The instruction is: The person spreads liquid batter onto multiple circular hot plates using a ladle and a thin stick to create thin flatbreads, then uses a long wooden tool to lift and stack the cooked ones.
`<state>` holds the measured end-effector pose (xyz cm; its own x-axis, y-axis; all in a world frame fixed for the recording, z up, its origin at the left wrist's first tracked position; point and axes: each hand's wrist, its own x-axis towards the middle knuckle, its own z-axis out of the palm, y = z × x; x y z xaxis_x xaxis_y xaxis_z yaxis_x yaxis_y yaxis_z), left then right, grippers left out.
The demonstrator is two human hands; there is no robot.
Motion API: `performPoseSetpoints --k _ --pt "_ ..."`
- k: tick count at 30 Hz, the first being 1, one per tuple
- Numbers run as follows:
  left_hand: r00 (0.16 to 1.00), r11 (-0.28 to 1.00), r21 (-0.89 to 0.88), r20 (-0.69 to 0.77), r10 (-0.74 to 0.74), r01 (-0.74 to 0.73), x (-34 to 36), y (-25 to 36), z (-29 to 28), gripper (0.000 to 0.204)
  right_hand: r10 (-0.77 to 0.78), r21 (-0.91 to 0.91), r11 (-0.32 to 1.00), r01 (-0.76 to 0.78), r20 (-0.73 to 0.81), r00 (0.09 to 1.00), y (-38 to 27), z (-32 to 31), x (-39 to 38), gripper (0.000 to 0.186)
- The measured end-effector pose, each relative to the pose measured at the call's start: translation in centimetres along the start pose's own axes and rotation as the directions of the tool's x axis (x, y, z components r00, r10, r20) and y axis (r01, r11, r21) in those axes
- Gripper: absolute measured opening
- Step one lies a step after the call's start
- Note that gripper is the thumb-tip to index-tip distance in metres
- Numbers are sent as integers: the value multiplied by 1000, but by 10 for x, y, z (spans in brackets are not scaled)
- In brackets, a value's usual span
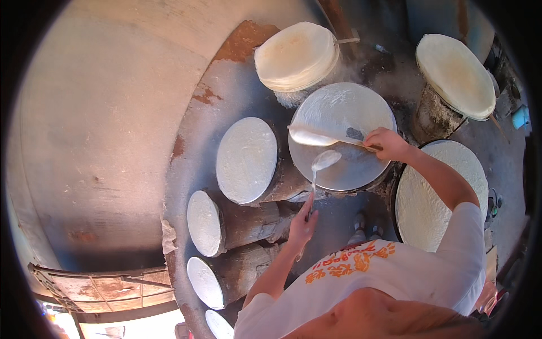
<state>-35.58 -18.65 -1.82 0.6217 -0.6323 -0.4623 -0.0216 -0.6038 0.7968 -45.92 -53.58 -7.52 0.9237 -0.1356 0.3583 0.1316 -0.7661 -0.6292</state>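
In front of me is a round flat griddle (pixel 355 172). Pale, wet batter (pixel 341 103) covers its far half, while the near half looks bare grey. My right hand (pixel 387 144) reaches in from the right, closed around the handle of a long flat spreader (pixel 312 135). The spreader lies across the middle of the griddle, its blade coated white. My left hand (pixel 303 227) grips the handle of a ladle (pixel 326 160), whose white-coated bowl is over the griddle's near left part. Whether the bowl touches the surface, I cannot tell.
Several batter-covered round griddles on drum-like stands line the left, including a larger one (pixel 247 161). Another griddle (pixel 443 192) stands close by my right arm. Stacks of thin round flatbreads are at the far side (pixel 296 56) and far right (pixel 456 76).
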Motion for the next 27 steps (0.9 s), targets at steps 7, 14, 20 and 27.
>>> performPoseSetpoints --k 7,14,20,27 --pt "993 984 136 29 111 -114 14 21 7 55 -21 -157 987 34 85 996 35 -15 55 27" --pt "995 992 123 94 -45 33 -16 8 5 53 71 74 994 -85 168 983 30 -26 30 30" --pt "997 984 -173 66 -26 37 -51 4 -10 54 -27 234 971 -42 284 958 -7 -48 14 29" --pt "991 805 -593 -103 -81 4 -11 11 -4 53 -25 161 987 -4 175 984 15 -19 5 40"
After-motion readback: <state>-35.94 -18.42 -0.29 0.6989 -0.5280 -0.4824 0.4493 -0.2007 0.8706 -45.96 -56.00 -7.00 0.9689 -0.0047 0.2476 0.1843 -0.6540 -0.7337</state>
